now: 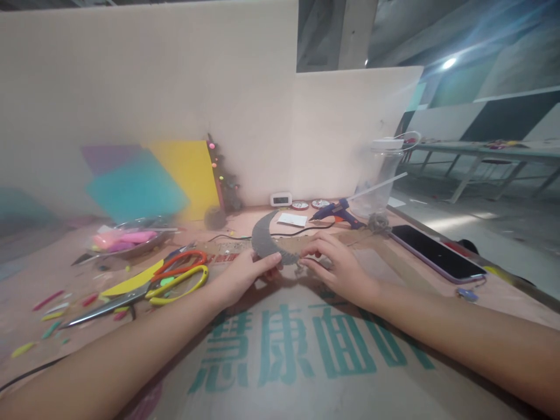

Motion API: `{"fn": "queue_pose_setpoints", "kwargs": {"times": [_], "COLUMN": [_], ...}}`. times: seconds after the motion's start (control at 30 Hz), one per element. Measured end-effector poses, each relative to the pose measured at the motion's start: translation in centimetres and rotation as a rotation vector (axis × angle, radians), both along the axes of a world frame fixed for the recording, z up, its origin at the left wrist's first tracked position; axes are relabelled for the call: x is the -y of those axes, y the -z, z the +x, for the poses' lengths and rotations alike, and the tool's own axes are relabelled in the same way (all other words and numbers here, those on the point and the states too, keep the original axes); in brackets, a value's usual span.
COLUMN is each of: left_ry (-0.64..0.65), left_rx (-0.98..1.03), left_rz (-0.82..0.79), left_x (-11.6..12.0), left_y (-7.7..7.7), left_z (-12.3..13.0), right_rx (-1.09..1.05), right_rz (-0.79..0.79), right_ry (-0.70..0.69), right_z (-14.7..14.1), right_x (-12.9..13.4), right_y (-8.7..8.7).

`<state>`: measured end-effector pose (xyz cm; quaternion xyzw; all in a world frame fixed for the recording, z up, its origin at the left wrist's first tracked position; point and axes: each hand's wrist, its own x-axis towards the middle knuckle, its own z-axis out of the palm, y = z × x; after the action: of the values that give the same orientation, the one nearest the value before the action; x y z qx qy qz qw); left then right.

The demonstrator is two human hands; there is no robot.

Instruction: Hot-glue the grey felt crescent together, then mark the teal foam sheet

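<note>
- Grey, apparently yarn-covered, the crescent [263,234] sits between the two hands, just above the printed sheet [245,402], its bare upper tip pointing away from the fingers
- The left hand [242,274] grips it firmly, thumb pressed on the near face of the lower curve, the other fingers tucked behind
- The right hand [336,265] has thumb and forefinger nearly together at the crescent's lower right end; whether they pinch that end or a loose strand, I cannot tell
- Beyond the left thumb, the curve looks evenly covered, so most of the surface seems done
- Beside the right fingertips the end looks rougher, with wispy bits below; this seems the unfinished part
- Past the right fingers lie a grey yarn clump [378,223] and a hot glue gun [339,211], neither in hand
- Left of the left fingers, scissors [125,300] lie untouched
</note>
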<state>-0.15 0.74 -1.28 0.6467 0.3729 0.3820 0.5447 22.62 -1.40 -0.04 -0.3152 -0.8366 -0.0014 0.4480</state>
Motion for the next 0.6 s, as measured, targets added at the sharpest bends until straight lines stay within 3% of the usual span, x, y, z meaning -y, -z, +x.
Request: {"fn": "queue_pose_setpoints", "kwargs": {"times": [0.4, 0.6], "left_ry": [-0.027, -0.099], "left_rx": [-0.095, -0.195], "left_rz": [0.058, 0.151], "left_x": [0.54, 0.7], "left_y": [-0.76, -0.77], "left_z": [0.35, 0.49], "right_rx": [0.024, 0.055], "right_rz": [0.101, 0.067], "right_ry": [-0.022, -0.001], "right_z": [0.16, 0.28], "right_x": [-0.33, -0.56], "right_y": [0.24, 0.29]}}
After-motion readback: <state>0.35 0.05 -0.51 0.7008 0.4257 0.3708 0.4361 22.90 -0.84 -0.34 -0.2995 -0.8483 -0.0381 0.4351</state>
